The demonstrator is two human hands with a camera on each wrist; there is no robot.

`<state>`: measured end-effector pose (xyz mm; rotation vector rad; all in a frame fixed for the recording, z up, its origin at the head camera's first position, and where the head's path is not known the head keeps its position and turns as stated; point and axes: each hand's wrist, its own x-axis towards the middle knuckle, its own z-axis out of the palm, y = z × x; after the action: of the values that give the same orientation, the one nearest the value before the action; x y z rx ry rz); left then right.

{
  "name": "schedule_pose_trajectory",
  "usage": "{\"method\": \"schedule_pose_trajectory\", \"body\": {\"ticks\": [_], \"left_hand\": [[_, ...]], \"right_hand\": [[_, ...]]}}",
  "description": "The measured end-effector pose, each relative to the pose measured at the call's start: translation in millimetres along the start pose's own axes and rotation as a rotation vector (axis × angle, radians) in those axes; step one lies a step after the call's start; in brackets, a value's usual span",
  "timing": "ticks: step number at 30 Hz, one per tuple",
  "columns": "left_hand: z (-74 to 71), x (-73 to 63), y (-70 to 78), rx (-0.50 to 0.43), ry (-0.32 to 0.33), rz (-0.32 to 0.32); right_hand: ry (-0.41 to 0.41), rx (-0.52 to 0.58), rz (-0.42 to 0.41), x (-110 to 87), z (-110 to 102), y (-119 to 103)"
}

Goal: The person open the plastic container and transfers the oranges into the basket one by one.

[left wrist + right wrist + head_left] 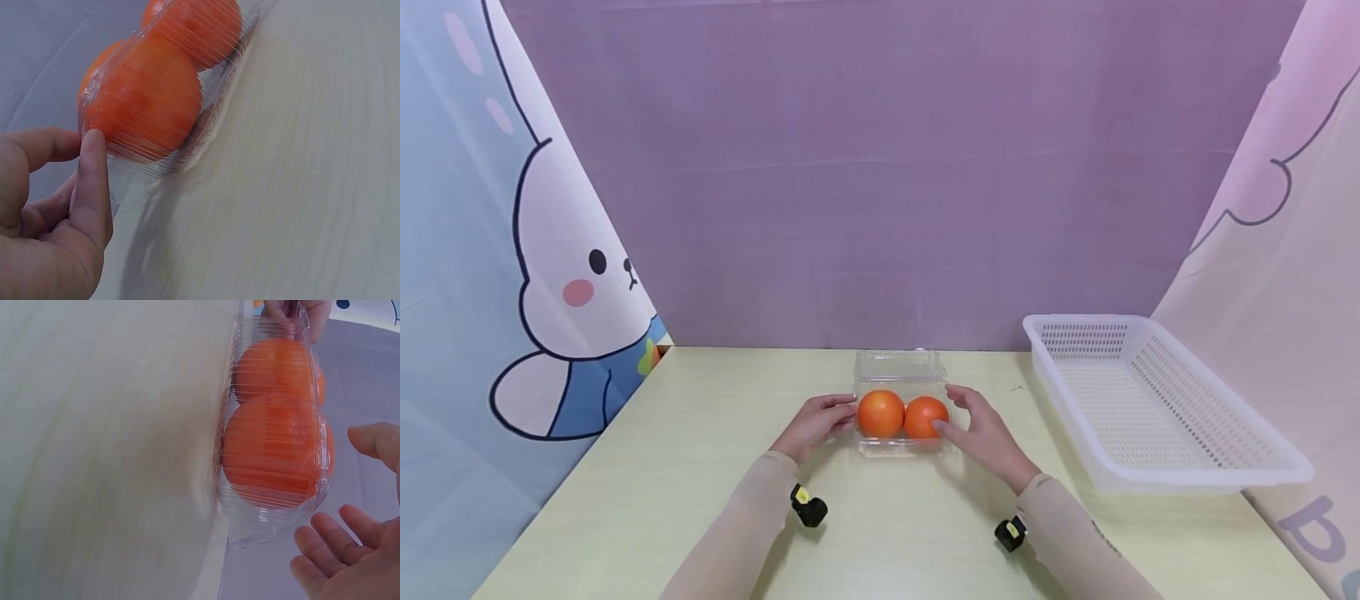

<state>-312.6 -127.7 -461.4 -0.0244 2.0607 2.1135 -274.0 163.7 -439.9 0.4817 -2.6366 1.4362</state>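
Note:
Two oranges sit side by side in a clear plastic clamshell box, whose lid stands raised at the back. At the box's left end, my left hand pinches the rim between thumb and fingers. The left wrist view shows the thumb against the ribbed wall. My right hand is near the right end, its fingers spread around the corner. From the right wrist view, this hand holds nothing, with a gap between its fingertips and the box.
A white perforated plastic basket stands at the right of the pale wooden table. Behind the table hangs a purple cloth, with printed cloths at both sides. A small black camera is on each wrist.

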Motion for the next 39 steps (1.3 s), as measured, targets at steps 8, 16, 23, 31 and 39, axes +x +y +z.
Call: {"method": "schedule_pose_trajectory", "body": {"ticks": [8, 16, 23, 31, 39], "left_hand": [[-0.2, 1.4, -1.2, -0.013, -0.01, -0.002], [0.3, 0.8, -0.9, -0.001, -0.003, -0.009], [1.0, -0.4, 0.5, 0.0, -0.003, -0.011], [-2.3, 0.1, -2.0, 0.006, -0.018, 0.001], [-0.7, -0.7, 0.0, -0.001, -0.013, -0.003]], "right_hand": [[-0.037, -0.012, -0.003, 3.1, 2, -1], [-0.05, -0.045, -0.015, 5.9, 3, -4], [-0.08, -0.065, -0.042, 10.1, 4, -8], [-0.091, -0.129, -0.065, 15.7, 7, -9], [-0.111, -0.122, -0.039, 20.4, 8, -8]]}}
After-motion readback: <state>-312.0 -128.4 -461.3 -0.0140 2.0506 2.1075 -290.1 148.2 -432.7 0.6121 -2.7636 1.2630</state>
